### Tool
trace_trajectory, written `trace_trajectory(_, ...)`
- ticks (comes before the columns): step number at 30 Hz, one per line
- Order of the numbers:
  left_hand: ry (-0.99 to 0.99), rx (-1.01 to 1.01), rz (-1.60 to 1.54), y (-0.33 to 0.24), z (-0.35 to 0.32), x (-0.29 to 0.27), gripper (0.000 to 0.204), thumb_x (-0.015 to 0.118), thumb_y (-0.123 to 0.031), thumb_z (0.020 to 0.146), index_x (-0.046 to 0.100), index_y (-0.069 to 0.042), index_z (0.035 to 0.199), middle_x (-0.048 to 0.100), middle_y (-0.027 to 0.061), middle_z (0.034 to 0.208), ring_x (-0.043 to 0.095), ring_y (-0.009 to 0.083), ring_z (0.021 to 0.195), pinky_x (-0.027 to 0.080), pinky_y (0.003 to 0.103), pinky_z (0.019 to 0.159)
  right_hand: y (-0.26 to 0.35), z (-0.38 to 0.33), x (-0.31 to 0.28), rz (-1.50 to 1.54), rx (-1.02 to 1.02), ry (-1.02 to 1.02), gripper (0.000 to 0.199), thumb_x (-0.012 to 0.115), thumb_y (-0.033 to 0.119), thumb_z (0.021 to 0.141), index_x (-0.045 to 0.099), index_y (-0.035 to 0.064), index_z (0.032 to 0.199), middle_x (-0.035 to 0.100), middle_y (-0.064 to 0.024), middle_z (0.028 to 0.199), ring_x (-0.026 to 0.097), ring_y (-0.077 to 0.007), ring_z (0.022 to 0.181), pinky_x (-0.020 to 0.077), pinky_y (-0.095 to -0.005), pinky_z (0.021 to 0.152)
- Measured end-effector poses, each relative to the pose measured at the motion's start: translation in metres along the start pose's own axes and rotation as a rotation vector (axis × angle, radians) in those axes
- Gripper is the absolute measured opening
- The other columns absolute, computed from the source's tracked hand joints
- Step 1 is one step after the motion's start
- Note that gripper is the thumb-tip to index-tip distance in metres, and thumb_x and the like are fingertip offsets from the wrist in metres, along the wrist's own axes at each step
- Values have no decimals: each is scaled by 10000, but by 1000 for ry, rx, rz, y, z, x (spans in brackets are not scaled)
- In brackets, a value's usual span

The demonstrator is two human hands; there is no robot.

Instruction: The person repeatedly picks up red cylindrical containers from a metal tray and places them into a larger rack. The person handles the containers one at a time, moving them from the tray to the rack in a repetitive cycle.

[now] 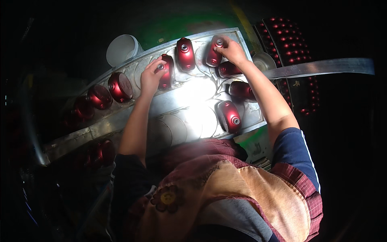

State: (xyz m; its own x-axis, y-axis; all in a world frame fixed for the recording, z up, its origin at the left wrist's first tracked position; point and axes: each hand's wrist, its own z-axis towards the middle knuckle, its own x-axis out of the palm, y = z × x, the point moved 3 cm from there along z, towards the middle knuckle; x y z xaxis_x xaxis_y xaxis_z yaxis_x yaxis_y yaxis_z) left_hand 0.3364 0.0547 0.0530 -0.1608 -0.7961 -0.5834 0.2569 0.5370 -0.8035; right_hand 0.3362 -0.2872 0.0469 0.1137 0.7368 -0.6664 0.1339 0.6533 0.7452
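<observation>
Several glossy red bottles with short metallic necks stand on a metal conveyor track. My left hand has its thumb and fingers closed at the neck of one red bottle, which is partly hidden by them. Farther right, my right hand pinches another red bottle around its neck, near the track's far right corner. Between the two hands stands an upright red bottle that neither one touches. Below my right forearm are a dark red bottle and a brighter one.
More red bottles line the track at left, fading into darkness. A white bucket stands beyond the far edge. At right, a curved metal strip juts out past a rack of small red-lit pieces. A metal rail divides the track.
</observation>
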Motion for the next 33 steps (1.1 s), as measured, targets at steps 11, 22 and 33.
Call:
trace_trajectory(11, -291, -21, 180, 4, 7, -53, 354, 709, -81, 838, 659, -59, 1188, 571, 134, 1394, 507, 239, 1314, 389, 320, 1069, 18, 26, 27, 112, -116, 28, 278, 720, 299, 836, 709, 168, 1081, 710, -122, 890, 685, -300, 879, 522, -390, 808)
trace_trajectory(22, -36, 32, 118, -32, 35, 34, 341, 748, -200, 815, 667, -98, 1130, 570, 140, 1388, 482, 266, 1343, 421, 322, 1032, 38, 27, 60, 142, -335, 130, 264, 712, 274, 848, 694, 162, 1086, 683, -137, 837, 667, -306, 828, 509, -400, 771)
trace_trajectory(33, 71, -90, 90, -6, 36, -40, 278, 722, -41, 796, 693, -65, 1071, 612, 97, 1353, 444, 250, 1386, 349, 325, 1113, 80, -17, 55, 432, -225, 192, 496, 741, 168, 861, 581, 76, 1321, 556, -3, 705, 505, -80, 651, 447, -254, 639)
